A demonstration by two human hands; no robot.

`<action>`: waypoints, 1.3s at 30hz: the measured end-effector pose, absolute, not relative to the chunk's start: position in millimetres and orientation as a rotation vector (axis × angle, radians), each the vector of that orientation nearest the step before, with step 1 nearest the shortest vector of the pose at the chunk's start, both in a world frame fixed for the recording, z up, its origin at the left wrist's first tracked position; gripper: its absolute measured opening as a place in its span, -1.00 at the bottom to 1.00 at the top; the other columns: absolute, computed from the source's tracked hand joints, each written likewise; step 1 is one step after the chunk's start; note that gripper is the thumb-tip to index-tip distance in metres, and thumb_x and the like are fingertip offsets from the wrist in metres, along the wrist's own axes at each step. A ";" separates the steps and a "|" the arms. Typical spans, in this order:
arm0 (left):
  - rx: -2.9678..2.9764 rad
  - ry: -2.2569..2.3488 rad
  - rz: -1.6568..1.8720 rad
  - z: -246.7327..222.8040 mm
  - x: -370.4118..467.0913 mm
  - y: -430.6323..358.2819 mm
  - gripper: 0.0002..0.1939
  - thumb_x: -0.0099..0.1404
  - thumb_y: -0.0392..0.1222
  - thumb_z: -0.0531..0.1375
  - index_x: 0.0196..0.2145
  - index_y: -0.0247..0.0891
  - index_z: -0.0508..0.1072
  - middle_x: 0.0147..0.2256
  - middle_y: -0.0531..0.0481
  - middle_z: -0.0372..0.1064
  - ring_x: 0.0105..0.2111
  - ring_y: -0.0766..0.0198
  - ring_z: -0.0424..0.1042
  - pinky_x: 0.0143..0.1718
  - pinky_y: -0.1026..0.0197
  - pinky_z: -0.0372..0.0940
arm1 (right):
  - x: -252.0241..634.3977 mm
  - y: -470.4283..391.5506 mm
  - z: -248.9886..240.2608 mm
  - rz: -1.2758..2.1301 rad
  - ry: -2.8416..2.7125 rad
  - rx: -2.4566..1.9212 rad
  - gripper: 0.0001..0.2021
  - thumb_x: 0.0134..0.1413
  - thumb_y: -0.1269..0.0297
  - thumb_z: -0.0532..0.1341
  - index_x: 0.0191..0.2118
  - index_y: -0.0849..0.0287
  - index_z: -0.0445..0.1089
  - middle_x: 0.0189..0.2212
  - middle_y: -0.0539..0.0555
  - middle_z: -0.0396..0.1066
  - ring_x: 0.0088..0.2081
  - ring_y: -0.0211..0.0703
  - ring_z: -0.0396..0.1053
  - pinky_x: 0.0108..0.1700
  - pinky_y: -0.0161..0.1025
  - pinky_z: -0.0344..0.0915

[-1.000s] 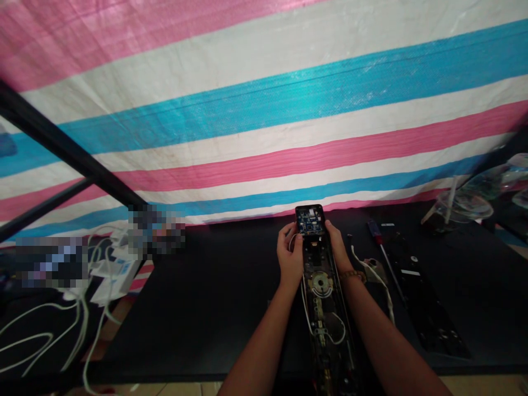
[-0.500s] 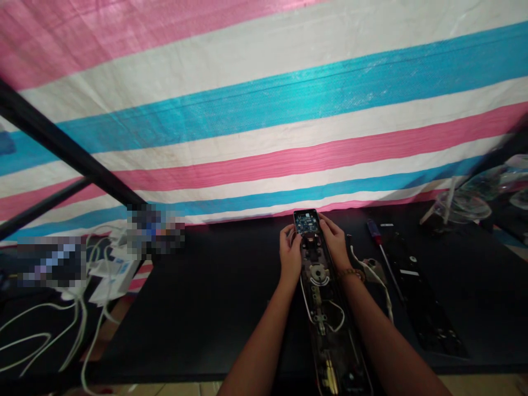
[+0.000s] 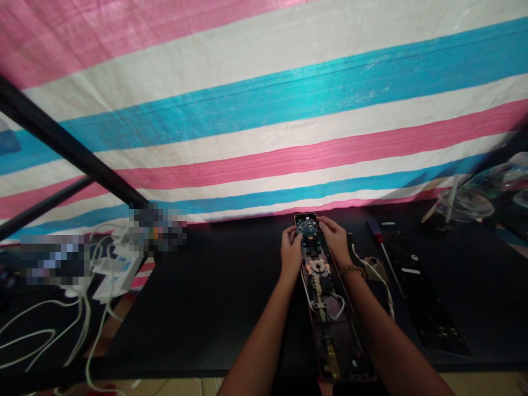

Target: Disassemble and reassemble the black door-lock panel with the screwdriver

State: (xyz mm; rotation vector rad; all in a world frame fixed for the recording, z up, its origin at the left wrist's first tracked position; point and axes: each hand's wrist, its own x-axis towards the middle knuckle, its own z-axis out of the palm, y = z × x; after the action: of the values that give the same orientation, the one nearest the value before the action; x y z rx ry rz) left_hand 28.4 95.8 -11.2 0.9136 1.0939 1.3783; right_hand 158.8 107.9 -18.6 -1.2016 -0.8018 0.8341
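The long opened lock body (image 3: pixel 325 297) now lies flatter on the black table (image 3: pixel 206 297) than a second ago — its far end has dropped. The left hand (image 3: pixel 291 254) and right hand (image 3: pixel 336 242) curl around that end, fingers closed on the edges beside the blue circuit board (image 3: pixel 307 224). A screwdriver (image 3: pixel 383 250) lies right of them.
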 end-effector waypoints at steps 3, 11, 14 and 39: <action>0.918 1.098 1.377 -12.4 27.7 96.7 -0.75 0.18 -0.25 0.21 -0.15 -0.24 0.38 -0.12 -0.14 0.51 -0.04 0.09 0.51 0.02 0.08 0.36 | 159.6 107.2 -19.4 0.832 -0.809 -1.246 -0.63 -0.08 0.04 0.33 -0.25 0.25 0.62 -0.25 0.21 0.61 -0.20 0.04 0.51 -0.08 -0.05 0.40; 0.988 1.086 1.387 -13.5 24.8 94.3 -0.73 0.20 -0.21 0.25 -0.12 -0.22 0.38 -0.10 -0.14 0.50 -0.02 0.08 0.50 0.07 0.03 0.33 | 157.0 109.0 -18.8 0.881 -0.776 -1.169 -0.57 -0.13 0.04 0.34 -0.16 0.23 0.57 -0.23 0.17 0.59 -0.22 -0.01 0.49 -0.12 -0.08 0.40; 1.010 1.065 1.391 -10.5 25.1 92.3 -0.72 0.21 -0.21 0.24 -0.10 -0.21 0.37 -0.09 -0.13 0.50 0.00 0.09 0.49 0.11 0.02 0.32 | 156.7 111.4 -20.7 0.875 -0.722 -1.176 -0.52 -0.14 0.04 0.33 -0.09 0.22 0.54 -0.17 0.18 0.57 -0.18 0.01 0.49 -0.10 -0.07 0.41; 1.144 0.998 1.523 16.8 26.3 76.1 -0.73 0.27 -0.20 0.22 -0.06 -0.21 0.38 -0.08 -0.11 0.49 -0.06 0.15 0.51 0.03 0.08 0.36 | 154.3 96.6 -2.0 1.021 -0.682 -0.959 -0.46 0.01 -0.06 0.35 0.05 0.17 0.54 -0.01 0.13 0.57 0.02 0.10 0.50 0.14 0.04 0.38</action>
State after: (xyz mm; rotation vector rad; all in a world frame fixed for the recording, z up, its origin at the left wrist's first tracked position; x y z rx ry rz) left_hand 26.3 76.1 16.8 1.1442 0.9983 1.5226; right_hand 154.3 96.6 -2.0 -0.9585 -0.6824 1.0205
